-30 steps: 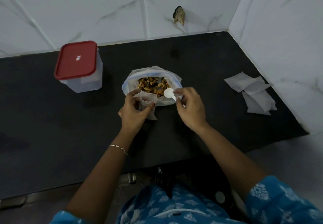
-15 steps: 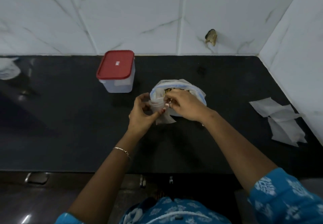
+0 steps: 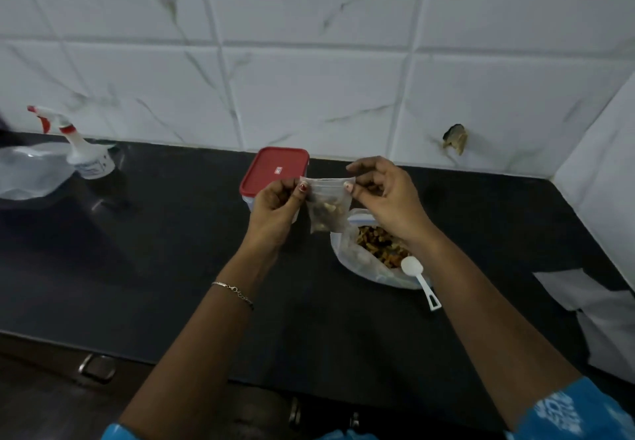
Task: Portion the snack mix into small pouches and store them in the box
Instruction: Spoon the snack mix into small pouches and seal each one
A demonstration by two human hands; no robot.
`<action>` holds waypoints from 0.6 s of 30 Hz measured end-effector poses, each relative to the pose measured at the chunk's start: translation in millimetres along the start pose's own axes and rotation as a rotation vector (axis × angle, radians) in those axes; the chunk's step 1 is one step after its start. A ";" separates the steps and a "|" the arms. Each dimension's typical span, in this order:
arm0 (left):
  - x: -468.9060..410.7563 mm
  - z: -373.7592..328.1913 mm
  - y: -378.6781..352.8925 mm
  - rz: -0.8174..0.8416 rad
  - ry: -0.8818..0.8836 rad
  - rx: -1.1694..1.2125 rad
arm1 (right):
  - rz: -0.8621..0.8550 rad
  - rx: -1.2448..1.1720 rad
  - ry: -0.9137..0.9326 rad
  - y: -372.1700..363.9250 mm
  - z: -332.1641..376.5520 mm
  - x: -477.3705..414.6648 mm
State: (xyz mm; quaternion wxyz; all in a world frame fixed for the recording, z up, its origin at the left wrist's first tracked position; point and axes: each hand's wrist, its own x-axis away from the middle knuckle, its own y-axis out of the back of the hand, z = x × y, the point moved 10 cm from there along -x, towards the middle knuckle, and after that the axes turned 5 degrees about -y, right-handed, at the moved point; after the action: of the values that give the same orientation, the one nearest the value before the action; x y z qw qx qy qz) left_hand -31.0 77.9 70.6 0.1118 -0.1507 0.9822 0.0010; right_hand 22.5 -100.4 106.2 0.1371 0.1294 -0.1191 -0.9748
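A small clear pouch [image 3: 326,204] with some snack mix in its bottom hangs in the air above the black counter. My left hand [image 3: 275,209] pinches its top left corner and my right hand [image 3: 381,195] pinches its top right corner. Below my right wrist lies the big open bag of snack mix [image 3: 371,250], with a white plastic spoon [image 3: 417,278] resting on its front edge. The box with the red lid [image 3: 275,171] stands shut behind my left hand.
Empty white pouches [image 3: 591,305] lie at the right end of the counter [image 3: 154,268]. A spray bottle [image 3: 86,151] and a clear bag [image 3: 31,171] sit at the far left by the tiled wall. The corner wall closes the right side.
The spoon has left my right hand and lies on the big bag. Both hands have lifted the small pouch up, now pinching its top corners. The view has tilted up.
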 end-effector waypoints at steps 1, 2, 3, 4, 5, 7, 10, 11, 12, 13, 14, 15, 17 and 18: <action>-2.4 -2.9 -2.0 -0.003 -0.002 0.004 | -0.044 -0.030 -0.020 4.1 -2.3 -1.5; -5.2 -5.3 -3.7 -0.007 -0.006 0.012 | -0.083 -0.048 -0.038 7.9 -4.6 -2.9; -7.7 -7.0 -5.1 -0.010 -0.009 0.019 | -0.114 -0.056 -0.052 10.7 -6.7 -3.4; -10.2 -8.4 -6.5 -0.014 -0.011 0.025 | -0.136 -0.061 -0.061 12.8 -8.3 -4.2; -12.6 -9.0 -7.5 -0.019 -0.014 0.026 | -0.148 -0.065 -0.068 13.9 -9.4 -4.7; -16.2 -9.3 -8.6 -0.033 -0.014 0.029 | -0.157 -0.074 -0.077 15.1 -9.7 -5.6; -21.2 -7.6 -10.5 -0.051 -0.010 0.048 | -0.167 -0.080 -0.080 17.0 -8.9 -6.1; -22.4 -7.2 -11.4 -0.056 -0.008 0.051 | -0.168 -0.078 -0.079 16.9 -8.3 -5.9; -23.5 -7.6 -12.8 -0.060 -0.007 0.051 | -0.171 -0.069 -0.078 17.4 -7.7 -6.0; -24.5 -7.7 -14.1 -0.066 -0.008 0.050 | -0.176 -0.054 -0.077 17.9 -7.3 -6.2; -25.3 -8.0 -15.2 -0.072 -0.012 0.050 | -0.185 -0.033 -0.075 18.8 -6.7 -6.7; -26.4 -7.8 -15.8 -0.078 -0.015 0.052 | -0.194 -0.007 -0.074 19.8 -5.8 -7.2; -27.6 -7.2 -16.1 -0.090 -0.021 0.060 | -0.219 0.056 -0.067 22.1 -3.4 -7.7; -28.2 -7.7 -16.4 -0.094 -0.026 0.056 | -0.232 0.089 -0.063 23.1 -2.2 -7.9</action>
State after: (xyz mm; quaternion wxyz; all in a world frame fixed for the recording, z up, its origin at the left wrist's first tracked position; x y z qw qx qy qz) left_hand -1.6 70.4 84.8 0.1287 -0.1933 0.9722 -0.0299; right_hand 36.0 -120.1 112.1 0.0137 0.1177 -0.1509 -0.9814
